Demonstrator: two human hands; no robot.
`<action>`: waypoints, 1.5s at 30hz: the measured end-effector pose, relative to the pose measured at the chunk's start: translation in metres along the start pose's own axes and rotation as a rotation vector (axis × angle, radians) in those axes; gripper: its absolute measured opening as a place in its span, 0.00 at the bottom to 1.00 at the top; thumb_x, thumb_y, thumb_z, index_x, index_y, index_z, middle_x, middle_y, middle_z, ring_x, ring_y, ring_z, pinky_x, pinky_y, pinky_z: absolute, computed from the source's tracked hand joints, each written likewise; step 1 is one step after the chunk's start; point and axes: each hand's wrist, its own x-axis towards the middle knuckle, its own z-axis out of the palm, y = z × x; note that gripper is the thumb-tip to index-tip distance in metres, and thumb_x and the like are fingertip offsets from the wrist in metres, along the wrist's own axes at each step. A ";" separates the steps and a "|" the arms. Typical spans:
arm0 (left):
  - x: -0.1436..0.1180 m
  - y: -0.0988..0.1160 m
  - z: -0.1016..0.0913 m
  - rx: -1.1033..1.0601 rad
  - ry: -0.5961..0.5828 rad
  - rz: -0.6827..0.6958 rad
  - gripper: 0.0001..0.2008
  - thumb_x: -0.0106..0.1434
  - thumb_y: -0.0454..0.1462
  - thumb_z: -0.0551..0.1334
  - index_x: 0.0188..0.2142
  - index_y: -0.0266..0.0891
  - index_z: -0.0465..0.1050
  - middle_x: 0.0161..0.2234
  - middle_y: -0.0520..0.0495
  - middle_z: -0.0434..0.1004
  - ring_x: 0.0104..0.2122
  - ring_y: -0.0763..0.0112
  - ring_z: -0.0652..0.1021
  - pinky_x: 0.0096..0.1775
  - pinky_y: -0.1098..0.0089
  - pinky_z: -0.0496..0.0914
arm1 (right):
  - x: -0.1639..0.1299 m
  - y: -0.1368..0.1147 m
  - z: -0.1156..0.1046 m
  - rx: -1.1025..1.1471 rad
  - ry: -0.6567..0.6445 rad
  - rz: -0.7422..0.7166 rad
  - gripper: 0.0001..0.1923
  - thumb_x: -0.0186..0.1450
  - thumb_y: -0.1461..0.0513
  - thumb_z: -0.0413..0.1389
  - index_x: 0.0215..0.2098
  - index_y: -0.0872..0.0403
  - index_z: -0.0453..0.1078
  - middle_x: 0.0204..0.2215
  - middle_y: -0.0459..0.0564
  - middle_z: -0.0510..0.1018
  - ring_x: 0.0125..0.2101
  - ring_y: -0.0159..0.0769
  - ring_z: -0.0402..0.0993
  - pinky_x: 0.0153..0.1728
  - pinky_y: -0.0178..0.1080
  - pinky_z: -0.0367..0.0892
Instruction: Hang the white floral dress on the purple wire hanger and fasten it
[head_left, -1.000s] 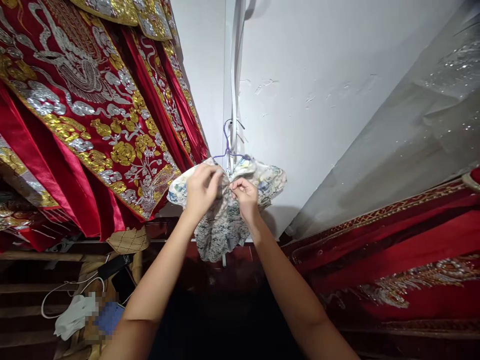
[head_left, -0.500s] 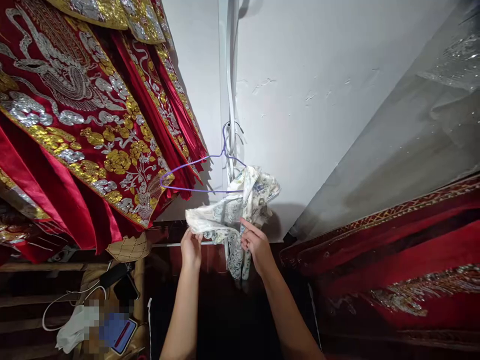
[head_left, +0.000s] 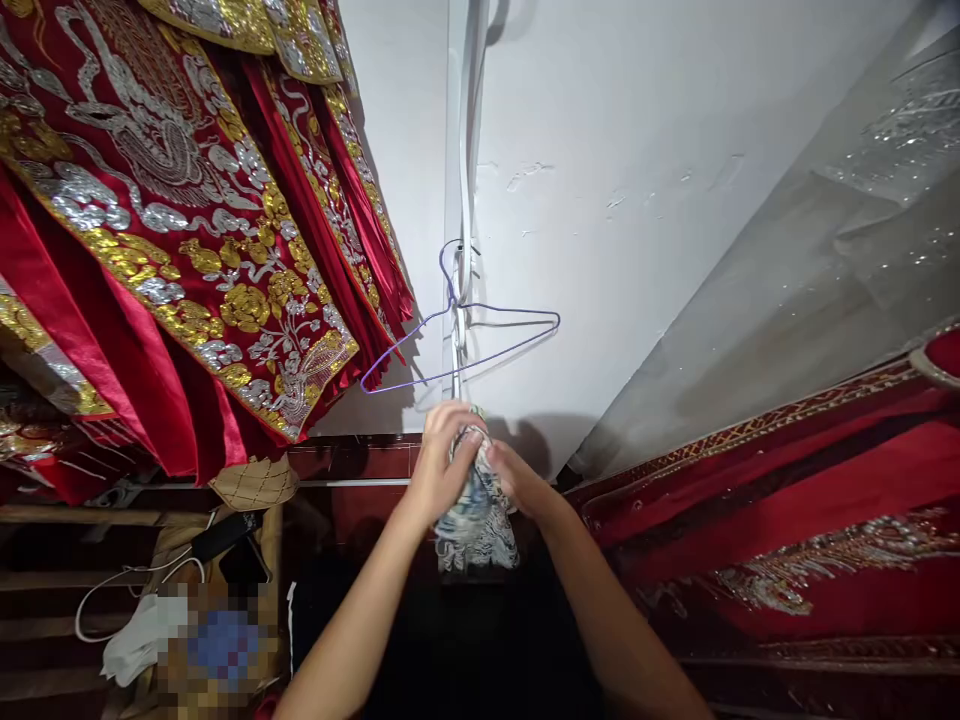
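A patterned white, blue and green garment (head_left: 474, 515) is bunched up between my two hands, low in front of the wall. My left hand (head_left: 444, 465) curls over its upper left side, the thumb pressed against the cloth. From the right, my right hand (head_left: 517, 478) grips the same cloth, though its fingertips are partly hidden and slightly blurred. The lower end of the garment hangs in loose folds. Above my hands a purple wire hanger (head_left: 501, 355) hangs bare and tilted from a hook on a pale vertical pipe (head_left: 459, 150).
Red cloth with gold and silver sequins (head_left: 247, 300) hangs at the left. Red fabric (head_left: 825, 500) under clear plastic sheeting (head_left: 750, 330) stands at the right. A wooden bench (head_left: 274, 560) at lower left bears a black device (head_left: 225, 537), a white cable and a pale cloth.
The garment has come off the hanger and is now gathered between my hands, lower down. The hanger has swung and tilts the other way. Both hands have drawn together.
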 end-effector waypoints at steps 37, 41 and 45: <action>0.096 -0.031 -0.139 0.745 -0.079 0.245 0.17 0.69 0.33 0.51 0.53 0.36 0.69 0.49 0.38 0.74 0.49 0.59 0.75 0.54 0.59 0.69 | 0.067 -0.047 -0.154 -0.600 0.458 -0.159 0.36 0.57 0.59 0.60 0.62 0.60 0.64 0.47 0.61 0.79 0.46 0.52 0.76 0.46 0.47 0.69; 0.095 -0.026 -0.143 0.770 0.086 0.208 0.13 0.70 0.39 0.52 0.47 0.38 0.72 0.47 0.38 0.71 0.50 0.57 0.73 0.54 0.58 0.67 | 0.061 -0.073 -0.191 -0.472 0.061 0.057 0.21 0.54 0.51 0.66 0.40 0.57 0.79 0.41 0.57 0.83 0.42 0.53 0.78 0.39 0.44 0.71; 0.097 -0.026 -0.143 0.669 0.181 0.020 0.18 0.70 0.45 0.53 0.53 0.39 0.66 0.43 0.41 0.75 0.44 0.57 0.76 0.47 0.59 0.70 | 0.055 -0.086 -0.182 -0.132 -0.078 0.206 0.25 0.51 0.44 0.67 0.35 0.57 0.78 0.32 0.56 0.83 0.32 0.47 0.79 0.33 0.43 0.72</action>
